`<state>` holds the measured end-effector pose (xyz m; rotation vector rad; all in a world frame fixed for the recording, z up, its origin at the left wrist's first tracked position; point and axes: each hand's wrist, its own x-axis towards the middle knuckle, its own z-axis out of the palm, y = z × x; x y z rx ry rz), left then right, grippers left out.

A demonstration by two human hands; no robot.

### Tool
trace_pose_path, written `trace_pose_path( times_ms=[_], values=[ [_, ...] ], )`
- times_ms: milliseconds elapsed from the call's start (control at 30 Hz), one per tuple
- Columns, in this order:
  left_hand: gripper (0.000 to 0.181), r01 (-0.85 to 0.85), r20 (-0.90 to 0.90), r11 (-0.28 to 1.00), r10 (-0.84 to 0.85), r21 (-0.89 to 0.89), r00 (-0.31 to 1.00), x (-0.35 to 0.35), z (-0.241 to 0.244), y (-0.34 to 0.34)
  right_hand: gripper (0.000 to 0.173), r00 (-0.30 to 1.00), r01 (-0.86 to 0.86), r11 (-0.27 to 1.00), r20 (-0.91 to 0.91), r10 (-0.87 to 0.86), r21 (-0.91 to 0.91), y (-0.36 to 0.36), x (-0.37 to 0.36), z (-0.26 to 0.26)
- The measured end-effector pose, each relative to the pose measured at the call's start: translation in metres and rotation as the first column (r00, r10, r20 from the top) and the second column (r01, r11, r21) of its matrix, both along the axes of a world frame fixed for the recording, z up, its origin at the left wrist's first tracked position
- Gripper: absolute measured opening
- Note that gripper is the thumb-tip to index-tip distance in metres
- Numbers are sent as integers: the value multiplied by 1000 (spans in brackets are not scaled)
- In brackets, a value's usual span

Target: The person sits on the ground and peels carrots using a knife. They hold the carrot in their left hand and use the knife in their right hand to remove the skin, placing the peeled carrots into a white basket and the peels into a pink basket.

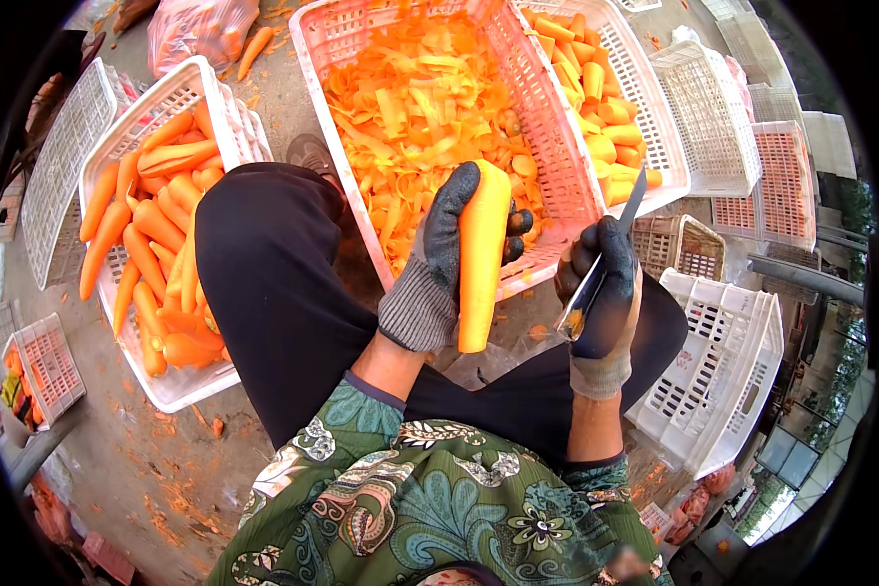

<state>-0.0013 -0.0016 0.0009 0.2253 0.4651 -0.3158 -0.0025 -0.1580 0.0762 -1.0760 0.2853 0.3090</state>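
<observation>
My left hand point(447, 242), in a grey knit glove with a black coated palm, grips a peeled carrot point(481, 256) held upright over my lap. To its right, my right hand point(602, 293), gloved alike, is closed around a knife point(633, 198) whose blade points up and away; a metal tool with orange residue point(577, 311), perhaps a peeler, shows in the same fist. Beyond my hands a pink-white plastic crate point(557, 154) holds a heap of carrot peelings point(425, 110) and some cut ends. Peeled carrot pieces point(593, 80) fill the crate at its right.
Left of my knee stands a white crate point(165, 399) of unpeeled carrots point(154, 220). A bag of carrots point(194, 33) lies behind it, near a loose carrot point(255, 53). White crates point(710, 366) stand at the right. Peel scraps litter the concrete floor point(132, 454).
</observation>
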Motion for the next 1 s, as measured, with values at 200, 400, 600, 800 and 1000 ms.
trace_pose_path(
  times_ms=[200,400,600,800,1000],
  values=[
    [44,-176,6,965,178,195,984,-23,-10,-26,23,966,146,824,259,1,-547,50,-28,-19],
    [35,-176,-225,984,171,-3,959,-15,-26,-19,21,938,-29,697,220,266,-717,52,-12,-44],
    [50,12,-284,999,-22,-38,959,-7,-26,-13,29,943,-139,504,40,329,-852,75,151,-106],
    [48,-93,-219,988,64,-127,974,10,-20,3,22,990,-57,763,60,125,-644,46,123,-62],
    [45,-103,-302,992,74,-78,950,-1,-22,1,16,877,-155,551,143,460,-820,44,-15,-32]
  ],
)
